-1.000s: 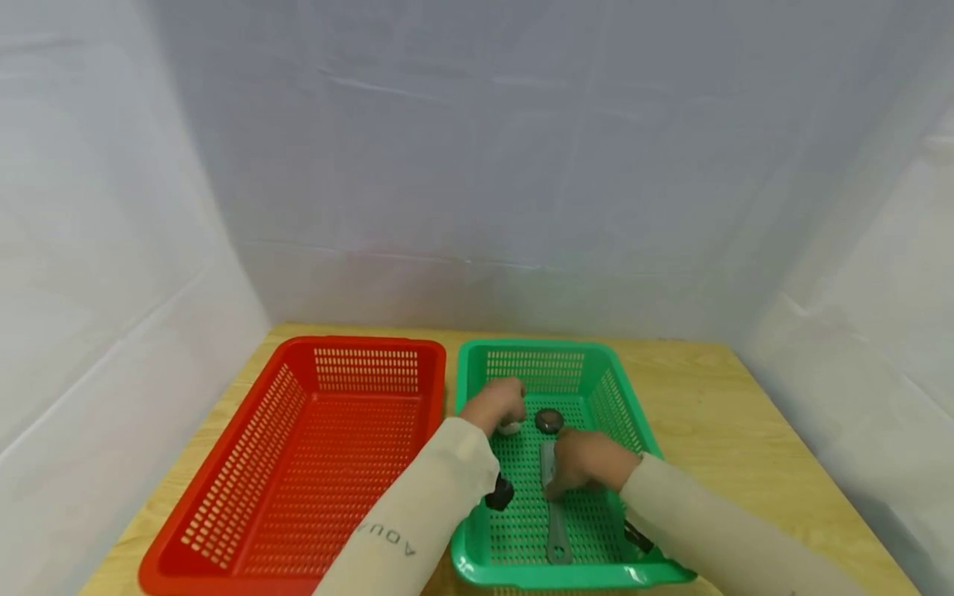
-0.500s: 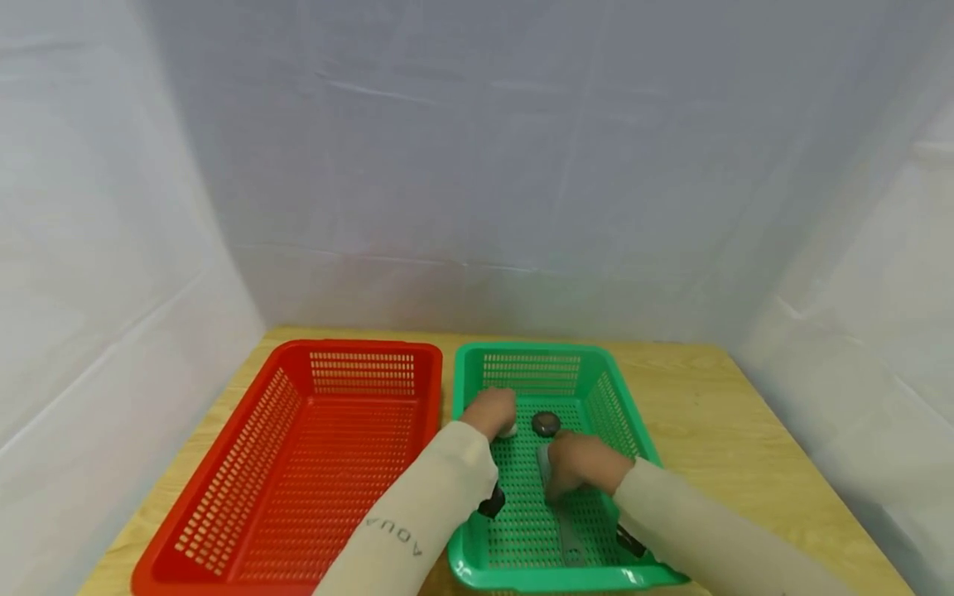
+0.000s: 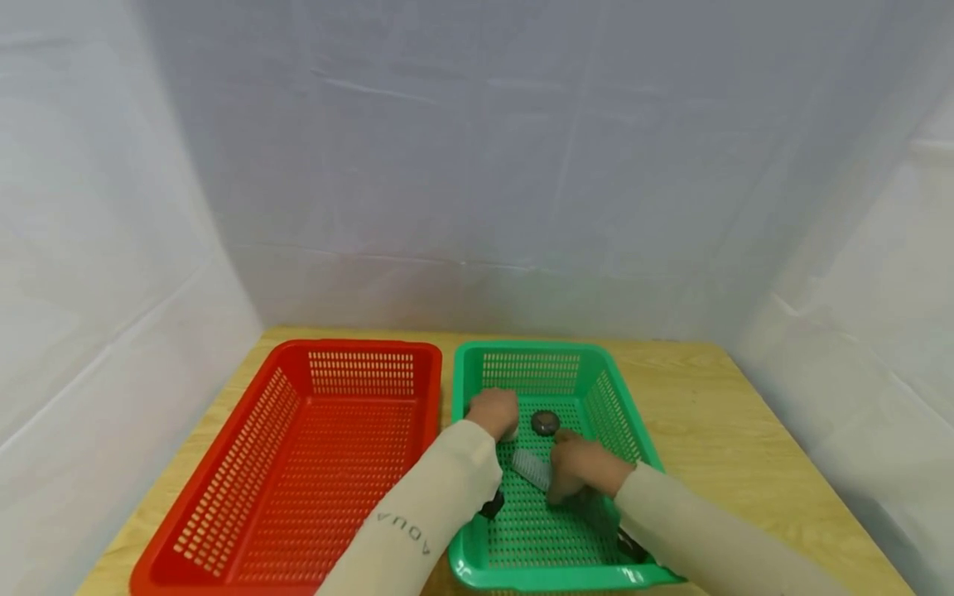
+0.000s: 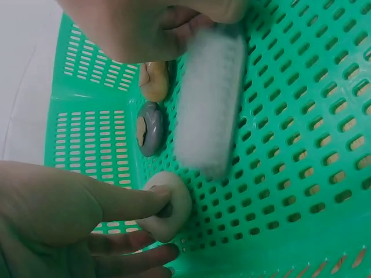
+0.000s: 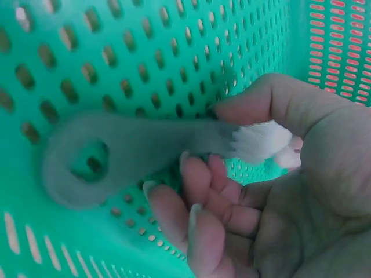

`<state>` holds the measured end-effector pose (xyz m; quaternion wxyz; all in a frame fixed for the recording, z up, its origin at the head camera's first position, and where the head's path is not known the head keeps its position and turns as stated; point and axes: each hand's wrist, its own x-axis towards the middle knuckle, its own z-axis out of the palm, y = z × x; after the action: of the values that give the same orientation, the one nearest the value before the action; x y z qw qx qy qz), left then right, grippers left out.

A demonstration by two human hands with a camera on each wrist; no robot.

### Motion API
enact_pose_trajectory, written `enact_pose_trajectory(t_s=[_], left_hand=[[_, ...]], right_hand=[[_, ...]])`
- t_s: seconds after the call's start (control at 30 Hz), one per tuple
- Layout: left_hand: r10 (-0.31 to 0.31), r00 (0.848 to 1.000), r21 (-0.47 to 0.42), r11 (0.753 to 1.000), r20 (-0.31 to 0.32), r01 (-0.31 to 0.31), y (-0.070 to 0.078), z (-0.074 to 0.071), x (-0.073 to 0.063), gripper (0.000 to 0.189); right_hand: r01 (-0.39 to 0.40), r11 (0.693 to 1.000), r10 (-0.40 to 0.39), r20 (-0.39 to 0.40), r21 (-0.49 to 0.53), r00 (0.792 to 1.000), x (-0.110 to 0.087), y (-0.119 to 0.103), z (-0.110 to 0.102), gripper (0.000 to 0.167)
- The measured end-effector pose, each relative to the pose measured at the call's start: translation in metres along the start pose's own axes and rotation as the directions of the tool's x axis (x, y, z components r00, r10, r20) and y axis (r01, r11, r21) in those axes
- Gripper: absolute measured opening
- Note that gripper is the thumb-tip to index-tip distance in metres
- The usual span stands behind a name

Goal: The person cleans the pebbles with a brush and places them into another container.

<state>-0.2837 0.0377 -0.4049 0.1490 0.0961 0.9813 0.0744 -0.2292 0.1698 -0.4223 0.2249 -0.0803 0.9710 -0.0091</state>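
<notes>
Inside the green basket (image 3: 562,575), my right hand (image 3: 583,468) pinches a grey brush (image 3: 531,468) with white bristles. Its broad grey handle (image 5: 133,150) ends in a hole and lies between thumb and fingers in the right wrist view. The bristle block (image 4: 208,104) is blurred in the left wrist view. My left hand (image 3: 495,411) holds a white, ring-like round thing (image 4: 181,202), thumb laid over its middle. A dark grey round thing (image 3: 545,423) with a brownish patch sits between the hands, touched by neither. Behind it shows a tan thing (image 4: 155,84), its kind unclear.
A red basket (image 3: 346,463) stands left of the green one, close beside it. Both rest on a light wooden table (image 3: 701,389). White sheeting (image 3: 477,165) hangs around the table's back and sides.
The brush has swung round in my right hand, its bristle end turning left toward my left hand and its handle going under the right wrist. The left hand has shifted only slightly.
</notes>
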Motion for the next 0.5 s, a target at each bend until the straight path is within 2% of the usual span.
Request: enact_pose_trajectory(t_s=[0.2,0.33,0.5], left_hand=[[0.011,0.999,0.019,1.0,0.03,-0.012,-0.0002,0.0025,0.0037,0.02],[0.027,0.999,-0.007,1.0,0.034,-0.026,-0.001,0.0022,0.0015,0.022],[0.067,0.996,-0.108,0.992,-0.053,-0.073,-0.0026,-0.006,-0.0043,0.018]], right_hand=[[0.064,0.994,-0.072,-0.081,-0.091,0.994,-0.0022,-0.0013,0.0002,0.016],[0.064,0.993,-0.07,-0.062,-0.094,0.996,-0.0035,-0.0012,-0.0004,0.016],[0.061,0.997,-0.063,-0.038,-0.044,0.997,-0.003,0.0022,-0.0017,0.015]])
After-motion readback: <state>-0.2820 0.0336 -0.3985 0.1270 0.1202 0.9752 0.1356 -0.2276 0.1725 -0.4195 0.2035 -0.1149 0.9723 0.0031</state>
